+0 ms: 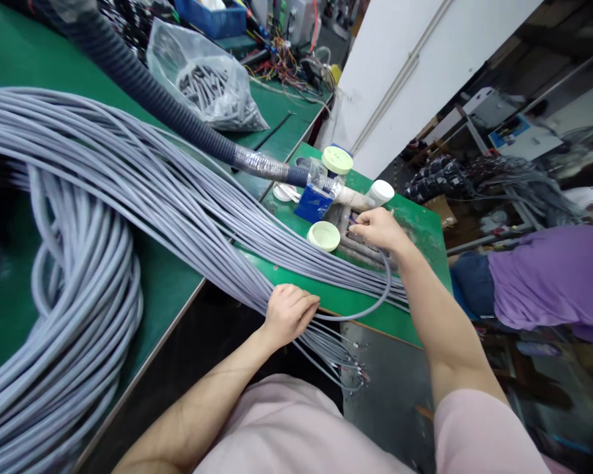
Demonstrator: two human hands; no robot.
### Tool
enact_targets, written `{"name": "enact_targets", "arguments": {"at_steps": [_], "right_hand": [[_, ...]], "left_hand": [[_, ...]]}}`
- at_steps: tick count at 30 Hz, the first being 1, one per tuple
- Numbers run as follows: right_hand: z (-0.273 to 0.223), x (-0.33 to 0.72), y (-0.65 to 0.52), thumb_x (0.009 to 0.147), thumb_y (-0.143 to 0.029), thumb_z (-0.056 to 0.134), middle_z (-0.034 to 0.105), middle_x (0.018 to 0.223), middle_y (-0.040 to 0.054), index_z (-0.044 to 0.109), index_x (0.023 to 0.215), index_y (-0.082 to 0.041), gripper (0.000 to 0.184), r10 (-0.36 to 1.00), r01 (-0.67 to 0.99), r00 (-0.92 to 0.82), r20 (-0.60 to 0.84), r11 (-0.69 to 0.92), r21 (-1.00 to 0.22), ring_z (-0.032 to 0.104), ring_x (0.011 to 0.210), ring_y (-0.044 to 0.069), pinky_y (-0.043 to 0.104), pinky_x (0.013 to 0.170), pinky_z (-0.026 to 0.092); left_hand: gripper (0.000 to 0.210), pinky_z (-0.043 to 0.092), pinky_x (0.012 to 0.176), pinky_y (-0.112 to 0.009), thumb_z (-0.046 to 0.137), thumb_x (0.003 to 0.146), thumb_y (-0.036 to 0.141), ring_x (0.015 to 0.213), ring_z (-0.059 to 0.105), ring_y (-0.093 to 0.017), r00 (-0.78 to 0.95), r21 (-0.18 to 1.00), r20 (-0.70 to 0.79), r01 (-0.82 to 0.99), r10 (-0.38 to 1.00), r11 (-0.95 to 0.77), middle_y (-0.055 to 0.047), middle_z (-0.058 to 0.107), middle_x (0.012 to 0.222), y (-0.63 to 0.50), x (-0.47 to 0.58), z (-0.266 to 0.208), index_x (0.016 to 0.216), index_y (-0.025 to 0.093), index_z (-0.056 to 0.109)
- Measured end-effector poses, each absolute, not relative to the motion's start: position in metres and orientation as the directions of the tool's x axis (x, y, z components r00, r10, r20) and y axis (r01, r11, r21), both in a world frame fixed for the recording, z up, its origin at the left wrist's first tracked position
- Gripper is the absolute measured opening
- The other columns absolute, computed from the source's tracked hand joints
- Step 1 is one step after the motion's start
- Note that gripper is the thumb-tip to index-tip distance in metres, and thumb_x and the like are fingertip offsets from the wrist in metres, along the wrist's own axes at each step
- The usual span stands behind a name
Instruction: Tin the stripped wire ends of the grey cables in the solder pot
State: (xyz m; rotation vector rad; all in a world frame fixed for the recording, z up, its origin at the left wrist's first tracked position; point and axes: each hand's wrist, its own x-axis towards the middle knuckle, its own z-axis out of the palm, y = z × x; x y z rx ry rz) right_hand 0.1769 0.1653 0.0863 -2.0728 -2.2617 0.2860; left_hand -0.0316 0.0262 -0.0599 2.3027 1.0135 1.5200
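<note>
Main bench [17,56], green-topped, fills my left side; the side bench [427,237], also green, butts against its right-hand edge. Grey cables [178,191] are the biggest load: a thick coil hangs together at the main bench's left, and long strands sweep from it across the join, most lying along the side bench's near edge toward its right end. A person [548,280] in a purple top is well beyond that right end. Dark ribbed hose [143,85] crosses above the strands from the main bench's far left, its taped end reaching over the side bench. Clear bag [247,108] of short grey pieces sits toward the main bench's far right corner, a blue bin [217,20] behind it. My left hand [290,313] is at the side bench's near edge, fingers curled closed over the near strands; palm contents hidden. My right hand [376,229] is over the middle of the side bench, thumb and fingers narrowed in a pinch on the end of a single cable [387,283], which loops back toward my left hand. Blue block [312,203] stands under the hose end, near the side bench's left edge. Pale green dish [324,236] lies between block and strands; white-topped jar [381,191] stands toward the far edge. Stripped wire ends [358,376], smallest, dangle below the near edge.
</note>
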Motion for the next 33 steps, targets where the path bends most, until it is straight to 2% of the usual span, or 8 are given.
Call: {"name": "enact_targets", "arguments": {"at_steps": [3, 6, 11, 15, 20, 26, 29, 33], "right_hand": [[0.086, 0.212, 0.162, 0.071, -0.031, 0.060, 0.049, 0.042, -0.0018, 0.050, 0.047, -0.017, 0.029, 0.994, 0.969, 0.036, -0.100, -0.059, -0.241, 0.046, 0.047, 0.010, 0.024, 0.051, 0.030], [0.074, 0.241, 0.166, 0.070, -0.031, 0.061, 0.051, 0.041, -0.0018, 0.051, 0.047, -0.017, 0.029, 0.981, 0.939, 0.163, -0.107, -0.188, -0.288, 0.049, 0.045, 0.010, 0.023, 0.050, 0.034], [0.055, 0.259, 0.183, 0.068, -0.030, 0.065, 0.052, 0.042, -0.0021, 0.056, 0.048, -0.016, 0.026, 0.952, 0.907, 0.289, -0.103, -0.307, -0.290, 0.050, 0.044, 0.010, 0.022, 0.051, 0.038], [0.050, 0.258, 0.193, 0.067, -0.027, 0.065, 0.054, 0.043, -0.0003, 0.060, 0.050, -0.015, 0.022, 0.947, 0.914, 0.300, -0.115, -0.320, -0.249, 0.051, 0.046, 0.011, 0.023, 0.053, 0.040], [0.047, 0.255, 0.199, 0.067, -0.025, 0.063, 0.060, 0.049, 0.0035, 0.067, 0.058, -0.013, 0.015, 0.941, 0.925, 0.309, -0.138, -0.331, -0.185, 0.060, 0.058, 0.016, 0.024, 0.060, 0.045], [0.046, 0.252, 0.204, 0.068, -0.022, 0.065, 0.064, 0.054, 0.0075, 0.066, 0.057, -0.014, 0.013, 0.932, 0.930, 0.320, -0.169, -0.344, -0.133, 0.066, 0.072, 0.022, 0.027, 0.068, 0.049], [0.044, 0.251, 0.206, 0.067, -0.020, 0.066, 0.062, 0.052, 0.0077, 0.063, 0.054, -0.015, 0.014, 0.930, 0.928, 0.322, -0.177, -0.347, -0.133, 0.066, 0.072, 0.023, 0.027, 0.068, 0.049], [0.043, 0.253, 0.204, 0.067, -0.019, 0.065, 0.057, 0.047, 0.0041, 0.060, 0.053, -0.015, 0.016, 0.932, 0.920, 0.321, -0.165, -0.349, -0.177, 0.063, 0.061, 0.019, 0.025, 0.059, 0.046]], "left_hand": [[0.012, 0.040, 0.072, -0.032, 0.062, 0.084, 0.016, 0.071, 0.061, -0.014, 0.232, 0.511, 0.731, 0.439, 0.642, -0.739, 0.000, 0.072, 0.079, 0.027, -0.031, -0.060, 0.095, 0.021, 0.062], [0.012, 0.039, 0.073, -0.032, 0.062, 0.084, 0.016, 0.071, 0.061, -0.014, 0.234, 0.505, 0.732, 0.444, 0.640, -0.740, 0.000, 0.072, 0.078, 0.027, -0.030, -0.060, 0.095, 0.021, 0.062], [0.012, 0.039, 0.073, -0.032, 0.062, 0.084, 0.016, 0.071, 0.062, -0.013, 0.254, 0.495, 0.733, 0.438, 0.632, -0.750, 0.000, 0.072, 0.078, 0.028, -0.031, -0.059, 0.096, 0.021, 0.062], [0.015, 0.039, 0.073, -0.032, 0.064, 0.082, 0.014, 0.070, 0.061, -0.013, 0.250, 0.489, 0.743, 0.430, 0.621, -0.759, 0.001, 0.072, 0.077, 0.028, -0.031, -0.059, 0.096, 0.020, 0.061], [0.017, 0.039, 0.072, -0.032, 0.065, 0.081, 0.013, 0.070, 0.061, -0.014, 0.243, 0.487, 0.750, 0.426, 0.615, -0.763, 0.001, 0.072, 0.077, 0.028, -0.031, -0.060, 0.096, 0.020, 0.061], [0.018, 0.039, 0.072, -0.032, 0.066, 0.080, 0.012, 0.069, 0.061, -0.014, 0.231, 0.495, 0.755, 0.413, 0.614, -0.764, 0.001, 0.072, 0.077, 0.029, -0.030, -0.061, 0.096, 0.020, 0.061], [0.018, 0.039, 0.072, -0.033, 0.066, 0.080, 0.012, 0.069, 0.061, -0.014, 0.228, 0.497, 0.755, 0.413, 0.615, -0.763, 0.001, 0.072, 0.078, 0.029, -0.029, -0.062, 0.095, 0.020, 0.061], [0.016, 0.040, 0.072, -0.032, 0.065, 0.081, 0.012, 0.069, 0.062, -0.013, 0.227, 0.496, 0.756, 0.413, 0.614, -0.764, 0.001, 0.072, 0.077, 0.029, -0.030, -0.061, 0.094, 0.020, 0.061]]}}
